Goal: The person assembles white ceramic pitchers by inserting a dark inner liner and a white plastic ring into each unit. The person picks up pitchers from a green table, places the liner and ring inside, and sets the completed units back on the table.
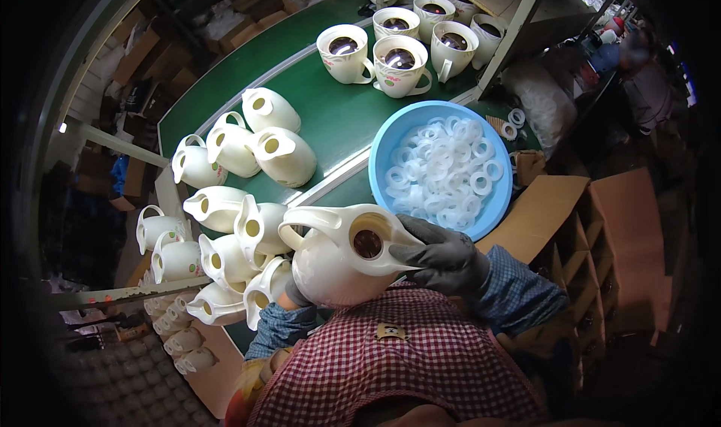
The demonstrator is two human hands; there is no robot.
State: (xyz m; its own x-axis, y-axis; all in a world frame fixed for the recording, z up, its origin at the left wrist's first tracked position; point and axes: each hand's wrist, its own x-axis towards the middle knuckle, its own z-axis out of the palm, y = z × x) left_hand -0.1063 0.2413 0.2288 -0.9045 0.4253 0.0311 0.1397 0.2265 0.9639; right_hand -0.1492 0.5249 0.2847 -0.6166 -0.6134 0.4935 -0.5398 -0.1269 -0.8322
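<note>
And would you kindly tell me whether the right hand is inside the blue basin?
No, the gray-gloved right hand is on the white pitcher, at its spout.

On the counter (338, 119), a cluster of jugs (288, 162) lay left of the held jug (330, 269). Behind it, to the right, sat a basin (378, 175) with rings (443, 172) inside; mugs (347, 63) stood farther back, a carton (635, 232) right.

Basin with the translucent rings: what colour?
The basin is light blue, inside and along the rim; best seen in the head view.
</note>
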